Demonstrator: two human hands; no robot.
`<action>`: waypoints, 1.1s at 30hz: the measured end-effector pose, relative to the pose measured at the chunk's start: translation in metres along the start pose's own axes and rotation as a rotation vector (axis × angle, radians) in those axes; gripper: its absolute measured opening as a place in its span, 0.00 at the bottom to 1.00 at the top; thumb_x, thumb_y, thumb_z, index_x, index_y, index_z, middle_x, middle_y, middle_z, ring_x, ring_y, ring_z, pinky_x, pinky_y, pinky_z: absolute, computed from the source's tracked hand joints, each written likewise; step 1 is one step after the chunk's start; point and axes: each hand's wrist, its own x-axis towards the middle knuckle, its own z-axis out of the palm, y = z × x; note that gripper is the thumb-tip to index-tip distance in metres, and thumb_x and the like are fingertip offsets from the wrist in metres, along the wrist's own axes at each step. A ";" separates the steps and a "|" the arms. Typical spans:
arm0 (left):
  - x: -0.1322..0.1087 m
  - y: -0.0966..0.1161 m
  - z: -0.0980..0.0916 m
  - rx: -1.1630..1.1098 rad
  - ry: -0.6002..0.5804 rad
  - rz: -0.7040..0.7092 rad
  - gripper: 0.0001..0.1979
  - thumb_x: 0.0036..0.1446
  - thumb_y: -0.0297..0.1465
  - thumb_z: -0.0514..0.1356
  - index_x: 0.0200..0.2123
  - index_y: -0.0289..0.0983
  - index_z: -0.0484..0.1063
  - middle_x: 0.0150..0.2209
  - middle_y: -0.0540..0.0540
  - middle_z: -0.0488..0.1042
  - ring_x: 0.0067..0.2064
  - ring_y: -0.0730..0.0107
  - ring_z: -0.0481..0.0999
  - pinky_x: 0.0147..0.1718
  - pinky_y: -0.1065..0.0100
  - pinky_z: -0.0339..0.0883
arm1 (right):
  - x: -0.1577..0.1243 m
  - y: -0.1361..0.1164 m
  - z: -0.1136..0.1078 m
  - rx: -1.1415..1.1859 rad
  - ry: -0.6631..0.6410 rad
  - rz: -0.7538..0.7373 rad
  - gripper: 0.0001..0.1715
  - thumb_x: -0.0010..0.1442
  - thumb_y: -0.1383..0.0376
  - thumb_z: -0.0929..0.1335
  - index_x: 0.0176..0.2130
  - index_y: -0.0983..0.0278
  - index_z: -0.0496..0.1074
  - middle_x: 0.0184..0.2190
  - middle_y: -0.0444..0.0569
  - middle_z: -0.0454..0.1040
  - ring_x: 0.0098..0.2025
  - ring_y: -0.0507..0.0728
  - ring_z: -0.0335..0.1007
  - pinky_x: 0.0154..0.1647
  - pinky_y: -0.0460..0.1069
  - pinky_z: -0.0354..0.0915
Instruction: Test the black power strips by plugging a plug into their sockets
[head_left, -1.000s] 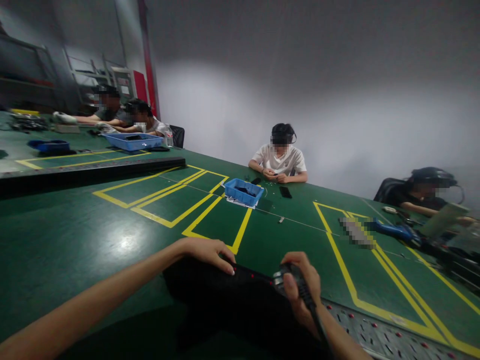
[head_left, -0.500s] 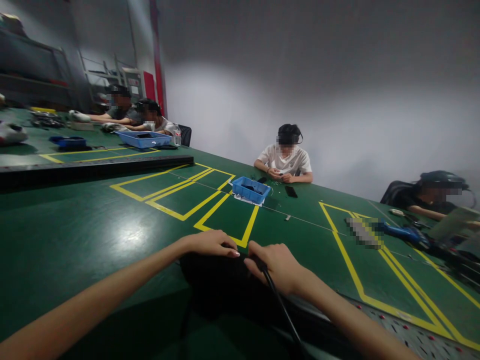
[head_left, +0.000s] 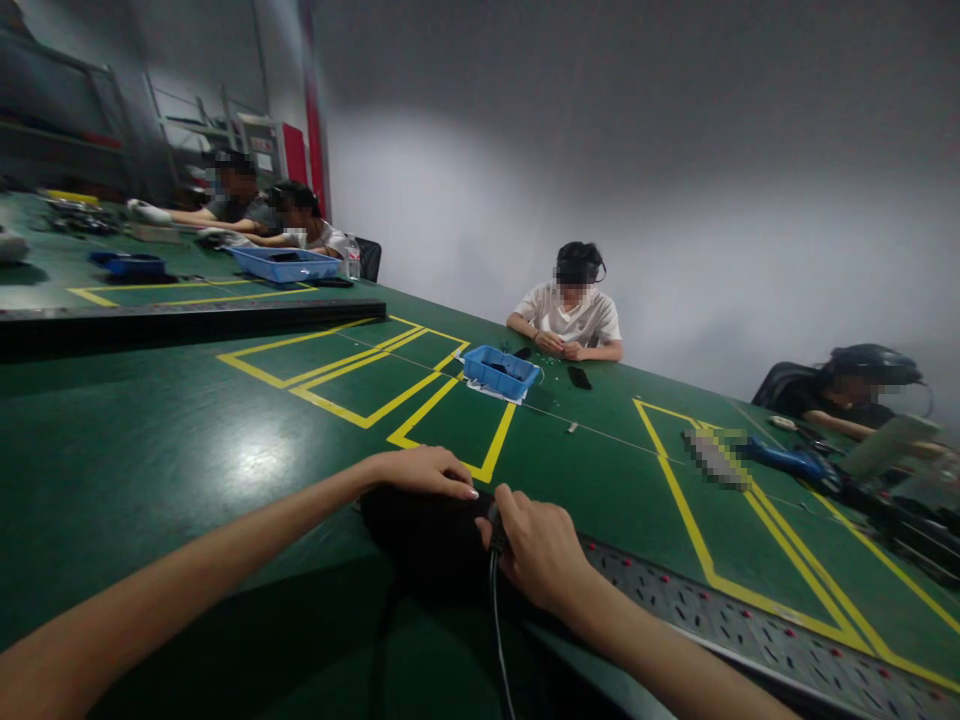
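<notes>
Black corded tool (head_left: 496, 530), likely light, best held mid-body: fingers of the right hand (head_left: 544, 550) grip it; left hand (head_left: 420, 468), ten o'clock, can't tell.

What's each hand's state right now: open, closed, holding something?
Left hand: rests on a dark object; whether its grip is closed cannot be told.
Right hand: closed, holding a dark cable end.

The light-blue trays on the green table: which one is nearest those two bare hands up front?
The centre tray, beyond the left hand and right hand; the other tray sits farther back, at left, past the long black bar.
</notes>
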 end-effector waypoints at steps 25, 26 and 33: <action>0.040 0.004 0.008 -0.114 -0.101 0.171 0.18 0.60 0.41 0.49 0.43 0.34 0.69 0.42 0.44 0.71 0.43 0.64 0.71 0.43 0.58 0.63 | -0.022 0.018 0.027 -0.111 0.320 -0.424 0.24 0.55 0.68 0.62 0.51 0.65 0.56 0.29 0.48 0.70 0.26 0.52 0.64 0.25 0.48 0.51; 0.040 0.005 0.008 -0.104 -0.098 0.167 0.19 0.60 0.42 0.49 0.43 0.34 0.69 0.42 0.44 0.72 0.43 0.65 0.71 0.44 0.61 0.62 | -0.022 0.017 0.027 -0.113 0.309 -0.425 0.24 0.54 0.68 0.63 0.51 0.65 0.56 0.29 0.48 0.69 0.26 0.52 0.64 0.25 0.48 0.51; 0.041 0.005 0.009 -0.059 -0.090 0.147 0.19 0.60 0.42 0.49 0.44 0.37 0.70 0.43 0.46 0.73 0.44 0.67 0.70 0.42 0.72 0.59 | -0.024 0.018 0.027 -0.112 0.283 -0.418 0.22 0.55 0.67 0.62 0.51 0.66 0.57 0.28 0.47 0.68 0.25 0.53 0.63 0.24 0.49 0.50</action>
